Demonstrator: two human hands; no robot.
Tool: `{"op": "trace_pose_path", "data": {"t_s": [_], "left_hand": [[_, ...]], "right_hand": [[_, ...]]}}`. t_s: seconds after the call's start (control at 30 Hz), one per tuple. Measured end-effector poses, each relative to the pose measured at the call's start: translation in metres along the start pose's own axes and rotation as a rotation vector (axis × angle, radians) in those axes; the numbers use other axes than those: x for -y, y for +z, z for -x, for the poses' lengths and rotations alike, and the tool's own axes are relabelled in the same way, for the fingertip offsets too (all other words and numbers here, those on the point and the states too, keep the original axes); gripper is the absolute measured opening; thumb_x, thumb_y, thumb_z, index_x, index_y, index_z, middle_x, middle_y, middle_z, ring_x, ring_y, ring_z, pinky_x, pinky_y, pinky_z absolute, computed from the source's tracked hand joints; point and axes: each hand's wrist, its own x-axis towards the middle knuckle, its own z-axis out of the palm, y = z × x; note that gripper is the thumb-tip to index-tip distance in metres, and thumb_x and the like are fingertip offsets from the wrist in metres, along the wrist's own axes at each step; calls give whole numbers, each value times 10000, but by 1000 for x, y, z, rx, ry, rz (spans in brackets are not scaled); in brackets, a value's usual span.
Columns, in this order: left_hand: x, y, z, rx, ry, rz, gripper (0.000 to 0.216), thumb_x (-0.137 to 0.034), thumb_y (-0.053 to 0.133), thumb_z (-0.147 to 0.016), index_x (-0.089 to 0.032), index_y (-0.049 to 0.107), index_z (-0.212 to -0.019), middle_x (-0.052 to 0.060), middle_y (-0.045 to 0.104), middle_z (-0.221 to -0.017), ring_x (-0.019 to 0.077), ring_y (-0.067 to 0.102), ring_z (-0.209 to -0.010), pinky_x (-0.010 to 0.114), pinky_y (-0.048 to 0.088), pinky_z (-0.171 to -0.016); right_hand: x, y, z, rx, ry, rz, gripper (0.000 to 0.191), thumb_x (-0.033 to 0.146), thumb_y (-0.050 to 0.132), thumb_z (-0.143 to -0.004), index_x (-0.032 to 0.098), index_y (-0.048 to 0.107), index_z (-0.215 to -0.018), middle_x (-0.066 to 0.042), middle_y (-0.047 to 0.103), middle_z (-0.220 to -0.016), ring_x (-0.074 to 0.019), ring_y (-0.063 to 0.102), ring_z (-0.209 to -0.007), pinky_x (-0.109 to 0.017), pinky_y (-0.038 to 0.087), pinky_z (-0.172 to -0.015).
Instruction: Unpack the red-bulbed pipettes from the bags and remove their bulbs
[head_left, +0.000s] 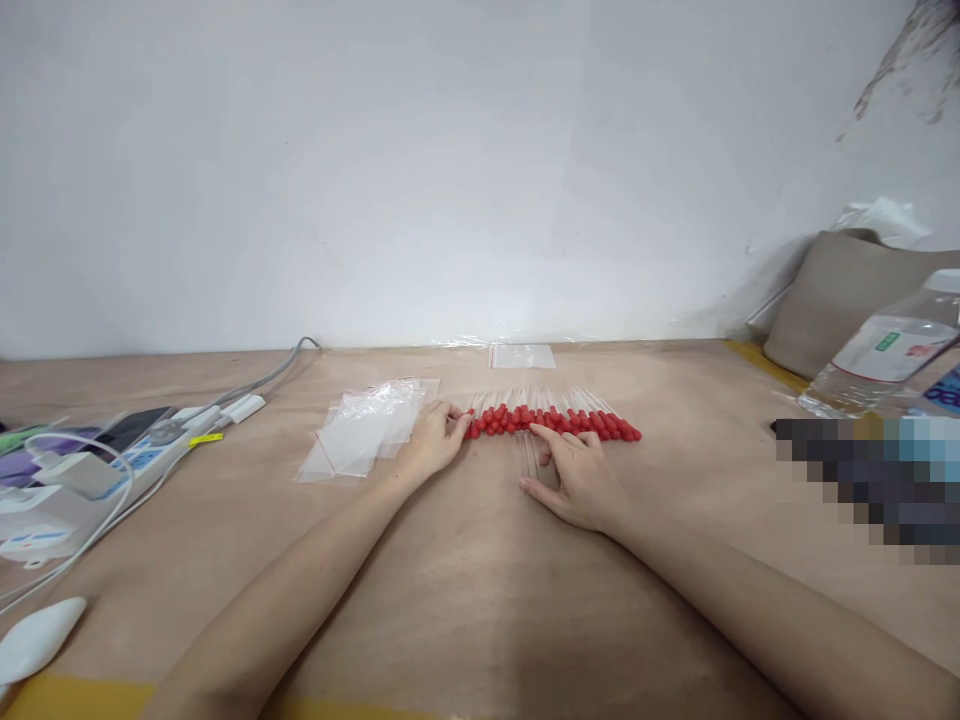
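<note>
Red-bulbed pipettes [555, 420] lie side by side in one row on the worktop [465, 590], bulbs toward the person; this layout likely keeps each one separate and easy to pick out. Left hand [433, 442]: fingers curled together at the row's left end, touching the bulbs; grip cannot be told. Right hand [579, 482]: fingers apart, flat, index on the bulbs mid-row. Clear bags [366, 432] just left.
</note>
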Motion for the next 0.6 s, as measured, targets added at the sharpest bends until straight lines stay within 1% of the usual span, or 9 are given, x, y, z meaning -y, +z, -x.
{"op": "trace_pose_path", "data": {"t_s": [0.07,0.13,0.17,0.23,0.3,0.33,0.4,0.5,0.6], "left_hand": [[-1,-3,4,-57,-44,15,201,-331,407,-835,-170,512,-774,45,570,-800,169,537,-766,281,428,-650],[-2,-8,12,-111,-61,55,188,-331,406,-839,-168,500,-830,42,571,-828,154,535,-738,269,428,-629],[-2,-11,17,-119,-49,76,183,-330,412,-839,-169,498,-857,39,571,-840,148,533,-730,266,429,-634],[-3,-15,29,-90,22,92,175,-325,430,-838,-176,506,-891,32,573,-845,146,529,-735,274,426,-669],[-4,-17,39,-34,133,68,159,-310,444,-837,-186,522,-899,29,579,-848,157,528,-777,295,412,-722],[-6,-17,42,-13,186,54,146,-300,451,-836,-191,529,-894,28,584,-857,164,527,-805,306,401,-749],[-10,-16,47,13,265,43,126,-280,454,-839,-197,537,-886,27,593,-887,170,526,-851,322,378,-791],[-18,-13,48,46,322,36,122,-267,449,-846,-202,540,-894,26,604,-907,172,528,-873,330,360,-804],[-22,-12,49,63,357,20,116,-273,455,-843,-200,539,-873,28,612,-891,175,530,-867,334,353,-796]], "right_hand": [[-2,3,1,-27,19,-15,606,467,506,-765,141,356,-1254,-66,607,-845,-202,536,-784,-345,300,-743],[-5,5,1,-93,46,-9,605,463,504,-766,156,339,-1261,-108,581,-989,-236,523,-901,-370,319,-775],[-6,7,2,-144,61,3,607,459,504,-767,161,332,-1266,-130,545,-1071,-257,495,-977,-385,325,-799],[-8,9,2,-250,83,31,619,450,508,-764,160,320,-1278,-157,454,-1194,-281,426,-1086,-401,332,-841],[-9,9,2,-333,87,54,632,444,520,-757,158,324,-1285,-162,404,-1231,-284,403,-1111,-402,341,-862],[-9,9,2,-351,75,64,623,441,523,-756,162,338,-1281,-157,400,-1231,-282,404,-1108,-403,344,-865],[-9,7,2,-341,23,88,562,434,523,-762,184,400,-1250,-139,427,-1205,-274,417,-1089,-409,338,-867],[-8,4,1,-231,-72,106,406,405,518,-783,220,518,-1145,-93,526,-1098,-234,465,-1014,-405,310,-859],[-7,3,0,-144,-125,101,283,371,511,-807,232,587,-1042,-54,603,-968,-189,501,-922,-395,275,-859]]}}
